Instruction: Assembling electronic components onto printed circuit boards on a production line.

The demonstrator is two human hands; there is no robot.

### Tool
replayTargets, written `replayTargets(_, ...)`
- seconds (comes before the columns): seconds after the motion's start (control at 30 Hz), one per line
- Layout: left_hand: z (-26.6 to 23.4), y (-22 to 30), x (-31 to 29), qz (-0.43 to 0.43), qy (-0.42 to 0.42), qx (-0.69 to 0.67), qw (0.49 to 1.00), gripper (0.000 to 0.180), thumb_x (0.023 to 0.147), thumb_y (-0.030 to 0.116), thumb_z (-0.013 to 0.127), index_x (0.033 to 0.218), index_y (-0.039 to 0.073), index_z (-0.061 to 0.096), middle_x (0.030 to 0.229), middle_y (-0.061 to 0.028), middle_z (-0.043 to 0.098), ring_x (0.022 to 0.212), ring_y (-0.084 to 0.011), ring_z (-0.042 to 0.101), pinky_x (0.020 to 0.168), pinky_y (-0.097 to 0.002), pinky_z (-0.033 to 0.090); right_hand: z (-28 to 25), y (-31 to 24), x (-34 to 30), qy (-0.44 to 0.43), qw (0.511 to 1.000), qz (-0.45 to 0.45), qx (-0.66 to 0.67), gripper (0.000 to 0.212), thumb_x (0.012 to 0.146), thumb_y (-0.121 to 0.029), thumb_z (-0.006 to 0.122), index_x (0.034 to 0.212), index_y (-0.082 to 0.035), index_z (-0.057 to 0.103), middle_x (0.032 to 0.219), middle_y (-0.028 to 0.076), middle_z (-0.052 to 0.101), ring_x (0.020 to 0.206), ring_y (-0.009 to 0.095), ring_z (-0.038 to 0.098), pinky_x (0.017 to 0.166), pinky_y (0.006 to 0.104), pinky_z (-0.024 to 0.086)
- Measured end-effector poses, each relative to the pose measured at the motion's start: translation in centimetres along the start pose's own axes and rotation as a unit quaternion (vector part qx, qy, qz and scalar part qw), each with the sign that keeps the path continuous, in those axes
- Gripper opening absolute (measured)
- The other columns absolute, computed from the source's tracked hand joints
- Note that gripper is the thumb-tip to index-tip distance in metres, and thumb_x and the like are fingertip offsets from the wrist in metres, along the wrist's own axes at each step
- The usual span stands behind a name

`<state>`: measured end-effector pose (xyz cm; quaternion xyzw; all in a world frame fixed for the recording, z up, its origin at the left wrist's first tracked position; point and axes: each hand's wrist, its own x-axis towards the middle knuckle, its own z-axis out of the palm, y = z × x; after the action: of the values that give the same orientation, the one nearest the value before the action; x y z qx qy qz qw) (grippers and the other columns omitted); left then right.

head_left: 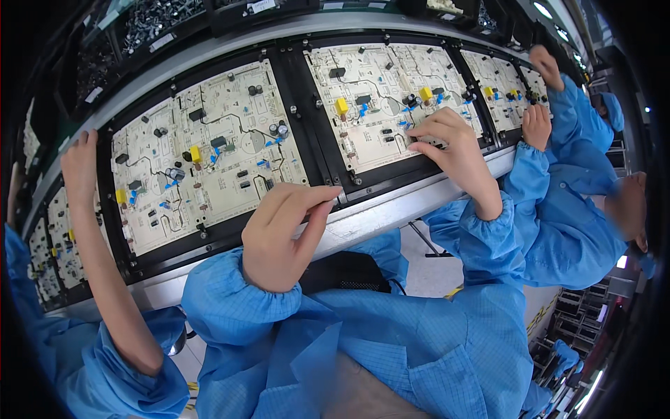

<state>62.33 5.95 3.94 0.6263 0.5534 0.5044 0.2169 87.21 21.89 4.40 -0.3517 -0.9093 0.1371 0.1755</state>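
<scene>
My left hand [283, 234] hovers over the frame's front edge between two boards, thumb and forefinger pinched together. Whatever lies between those fingertips is too small to make out. Over the near right part of a pale circuit board [373, 150], my right hand [452, 148] reaches down with thumb and forefinger curled toward each other. A small dark part shows behind these fingers; whether they grip it is hidden. Yellow block components [341, 106], blue disc parts and black cylinders stand on this board. Another populated circuit board [223, 178] lies left of it, beside my left hand.
Black frames [296, 112] hold the boards along a metal rail [370, 222]. A co-worker's arm [105, 265] reaches over the line at left. At right are another co-worker's hands [536, 127]. Dark bins of small metallic parts [157, 31] line the far side.
</scene>
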Motion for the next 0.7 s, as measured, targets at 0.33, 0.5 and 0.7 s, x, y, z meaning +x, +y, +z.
replayTargets(0.33, 0.4, -0.2, -0.5, 0.082, 0.007, 0.031, 0.996, 0.026, 0.074, -0.009, 0.066, 0.098, 0.001, 0.064, 0.081, -0.012, 0.057, 0.071, -0.0263, 0.058, 0.062, -0.0337, 0.047, 0.7, -1.2, -0.4, 0.024, 0.999, 0.018, 0.015, 0.018, 0.07, -0.006, 0.074, 0.087, -0.002, 0.068, 0.084, 0.01, 0.062, 0.083, 0.027, 0.059, 0.075, 0.0331, 0.047)
replayTargets(0.5, 1.1, -0.3, -1.1, 0.12, 0.029, -0.008, 0.992, 0.024, 0.074, -0.011, 0.065, 0.096, -0.001, 0.063, 0.082, -0.0138, 0.059, 0.072, -0.0268, 0.059, 0.063, -0.032, 0.048, 2.0, -0.6, -1.7, 0.074, 0.997, -0.01, -0.015, 0.019, 0.073, -0.008, 0.074, 0.09, -0.002, 0.068, 0.088, 0.012, 0.063, 0.084, 0.028, 0.06, 0.076, 0.0331, 0.048)
replayTargets(0.7, 2.3, -1.5, -6.2, 0.066, 0.099, -0.111, 0.987, 0.021, 0.081, -0.012, 0.059, 0.1, -0.004, 0.058, 0.089, -0.0147, 0.059, 0.075, -0.0197, 0.06, 0.07, -0.0267, 0.049, 3.3, -2.4, -4.7, 0.186, 0.98, -0.029, -0.062, 0.03, 0.08, -0.008, 0.069, 0.109, -0.006, 0.064, 0.091, 0.011, 0.064, 0.084, 0.026, 0.062, 0.076, 0.0316, 0.049)
